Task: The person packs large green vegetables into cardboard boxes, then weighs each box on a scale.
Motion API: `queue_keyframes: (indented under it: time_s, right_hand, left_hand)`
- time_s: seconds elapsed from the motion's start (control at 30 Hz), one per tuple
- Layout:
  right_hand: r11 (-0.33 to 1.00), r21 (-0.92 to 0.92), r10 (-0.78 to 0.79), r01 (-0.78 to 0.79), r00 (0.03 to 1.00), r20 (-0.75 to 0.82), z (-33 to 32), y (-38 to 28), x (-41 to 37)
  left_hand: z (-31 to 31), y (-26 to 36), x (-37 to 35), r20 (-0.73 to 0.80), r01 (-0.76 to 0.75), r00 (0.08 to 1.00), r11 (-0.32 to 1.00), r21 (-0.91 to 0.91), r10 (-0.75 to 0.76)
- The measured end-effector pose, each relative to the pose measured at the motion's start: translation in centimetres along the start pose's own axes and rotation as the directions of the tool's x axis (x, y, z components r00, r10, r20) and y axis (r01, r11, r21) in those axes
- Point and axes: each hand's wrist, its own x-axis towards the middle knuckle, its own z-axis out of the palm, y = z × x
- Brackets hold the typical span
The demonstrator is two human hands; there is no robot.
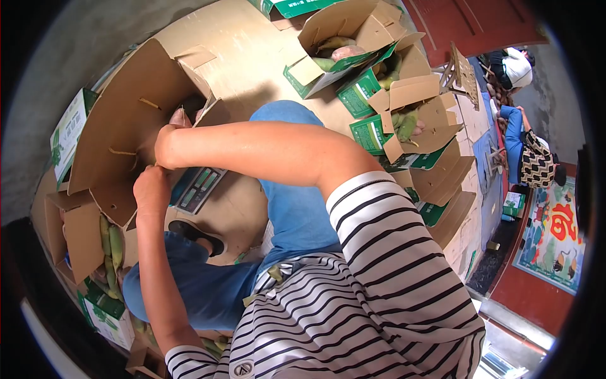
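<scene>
Striped shirt [404, 252], round logo [243, 369]; left hand [151, 188], right hand [165, 146] at carton [117, 126]

One scale [201, 188], two background people [536, 161]

matt brown cardboard box [120, 114], striped cloth shirt [315, 316], blue cloth trousers [293, 208]

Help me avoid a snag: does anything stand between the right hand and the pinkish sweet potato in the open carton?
Nothing visible: the right hand appears beside the sweet potato, and the upper cord on the carton lies off to one side.
</scene>
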Motion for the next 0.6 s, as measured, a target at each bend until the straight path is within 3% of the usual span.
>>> queue_keyframes:
  time_s: [0.3, 0.37, 0.43, 0.57, 0.6]
  right_hand:
    - [0.999, -0.003, -0.046, 0.046, 0.998, -0.050, -0.2, 0.4, -1.3]
    - [0.998, -0.057, -0.039, 0.035, 0.997, -0.061, -0.5, 0.4, -2.7]
    - [1.000, 0.001, 0.006, -0.006, 0.996, -0.094, 1.3, 0.6, -0.5]
    - [0.995, -0.074, -0.075, 0.073, 0.997, -0.024, 0.5, 1.1, -1.7]
    - [0.991, -0.101, -0.100, 0.089, 0.989, -0.110, 0.4, 1.2, -2.4]
  left_hand:
    - [0.6, 0.5, 0.1, -0.006, 0.059, 0.998, 0.996, 0.062, -0.058]
    - [0.2, 0.9, -0.1, -0.022, 0.048, 0.999, 0.994, 0.093, -0.046]
    - [-0.5, 1.3, -0.3, -0.024, 0.061, 0.998, 0.995, 0.084, -0.059]
    - [-1.0, 1.9, -0.4, -0.024, 0.082, 0.997, 0.992, 0.097, -0.080]
    - [-0.7, 1.8, -0.3, -0.023, 0.092, 0.996, 0.991, 0.094, -0.090]
